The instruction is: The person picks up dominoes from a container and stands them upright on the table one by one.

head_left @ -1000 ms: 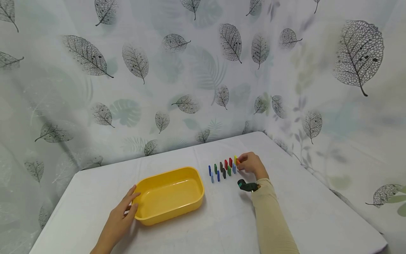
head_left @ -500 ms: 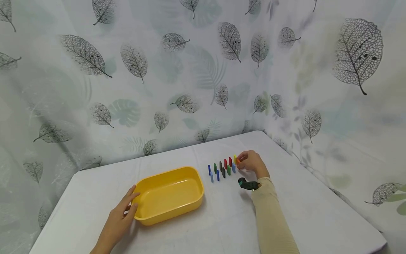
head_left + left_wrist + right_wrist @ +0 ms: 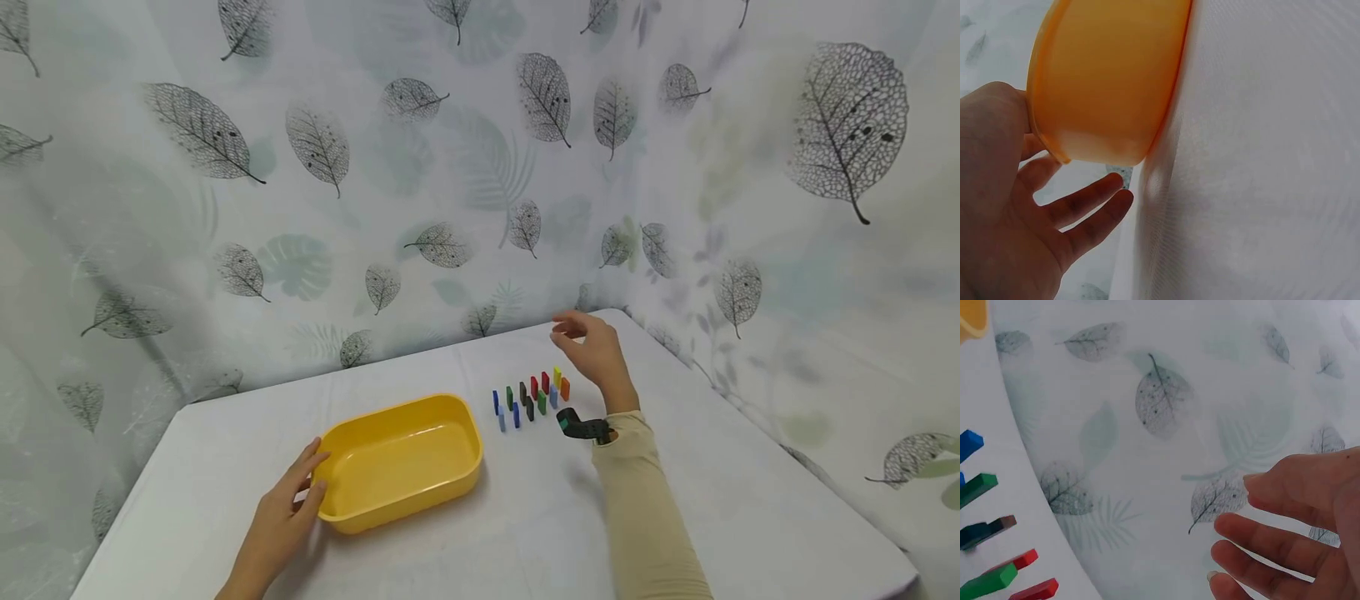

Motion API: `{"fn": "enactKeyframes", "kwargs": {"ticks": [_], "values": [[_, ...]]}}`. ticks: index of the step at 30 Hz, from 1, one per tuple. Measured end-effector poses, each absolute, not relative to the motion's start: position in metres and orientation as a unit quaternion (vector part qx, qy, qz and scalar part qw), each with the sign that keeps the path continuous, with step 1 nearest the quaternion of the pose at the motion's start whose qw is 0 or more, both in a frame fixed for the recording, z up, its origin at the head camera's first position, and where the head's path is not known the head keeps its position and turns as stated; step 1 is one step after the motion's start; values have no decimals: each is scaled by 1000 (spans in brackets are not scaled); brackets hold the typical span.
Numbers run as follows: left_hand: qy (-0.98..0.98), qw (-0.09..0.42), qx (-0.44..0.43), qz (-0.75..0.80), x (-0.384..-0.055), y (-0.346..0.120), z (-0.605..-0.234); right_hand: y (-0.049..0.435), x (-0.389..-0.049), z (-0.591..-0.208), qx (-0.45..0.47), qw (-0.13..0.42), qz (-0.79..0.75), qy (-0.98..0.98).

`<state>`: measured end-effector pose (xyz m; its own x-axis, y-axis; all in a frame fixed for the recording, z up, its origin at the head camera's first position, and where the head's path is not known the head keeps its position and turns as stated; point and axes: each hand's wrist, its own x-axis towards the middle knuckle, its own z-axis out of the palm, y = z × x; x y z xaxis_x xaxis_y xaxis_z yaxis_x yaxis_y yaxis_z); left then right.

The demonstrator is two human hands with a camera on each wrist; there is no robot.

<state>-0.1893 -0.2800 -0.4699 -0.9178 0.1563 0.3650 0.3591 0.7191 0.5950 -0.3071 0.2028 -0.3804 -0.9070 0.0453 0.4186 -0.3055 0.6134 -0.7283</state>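
Observation:
Small coloured blocks, thin like dominoes, stand upright in two rows right of a yellow plastic basin (image 3: 401, 500). At the right end are an orange block (image 3: 565, 389) and a yellow block (image 3: 557, 377), with a light blue block (image 3: 553, 397) beside the orange one. My right hand (image 3: 596, 350) is raised behind and above that end, its thumb and fingers apart with nothing between them. My left hand (image 3: 281, 508) holds the basin's left rim, some fingertips over the edge. In the left wrist view, two fingers (image 3: 1094, 215) of it stay free of the wall.
A white cloth covers the table (image 3: 525, 533). A leaf-patterned curtain (image 3: 420, 183) hangs along the back and right edges. A dark wrist camera (image 3: 581, 427) sticks out from my right wrist toward the blocks. Green and red blocks (image 3: 988, 581) show at lower left in the right wrist view.
My right hand has let go of the orange block, which now stands by itself at the row's end, and has risen up and away. My left hand and the basin have stayed put.

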Motion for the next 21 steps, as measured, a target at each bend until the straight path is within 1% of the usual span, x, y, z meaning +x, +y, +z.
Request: {"fn": "enactKeyframes", "kwargs": {"ticks": [3,10,16,21], "values": [[-915,158,-142,-342,-188,-280,-469,188,-303,-370,95,218,439,-866],[-911,167,-146,-347,-186,-279,-470,162,-300,-361,125,198,418,-878],[-913,180,-156,-333,-187,-275,-467,146,-294,-364,179,198,343,-901],[-935,196,-110,-274,-187,-275,-457,130,-289,-373,197,180,262,-928]]}}
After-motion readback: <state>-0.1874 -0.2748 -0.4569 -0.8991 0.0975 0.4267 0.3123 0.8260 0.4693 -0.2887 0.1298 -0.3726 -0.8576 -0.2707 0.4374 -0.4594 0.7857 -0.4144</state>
